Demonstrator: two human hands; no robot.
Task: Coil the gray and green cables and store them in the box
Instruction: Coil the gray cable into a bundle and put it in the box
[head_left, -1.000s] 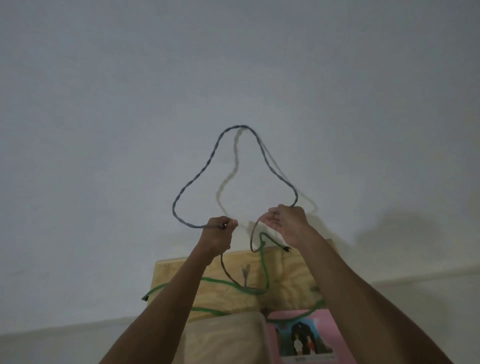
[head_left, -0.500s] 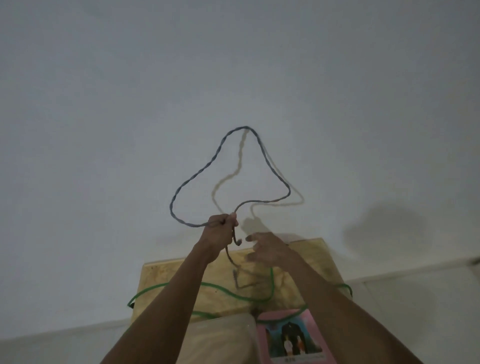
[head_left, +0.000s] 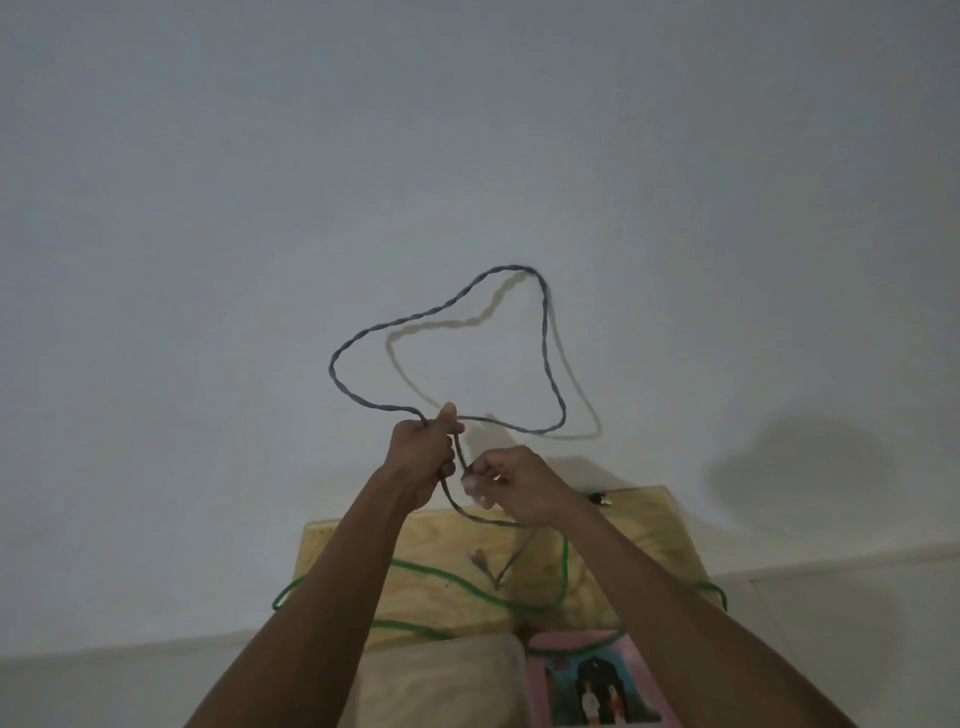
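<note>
Two hands are in view, the left hand and the right hand, with one gray cable, one green cable, one wooden board, one pink box and one clear bin.

Dim, soft view; perhaps slight edge distortion.

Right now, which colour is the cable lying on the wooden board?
Green. The green cable snakes across the wooden board; the head view shows it clearly.
</note>
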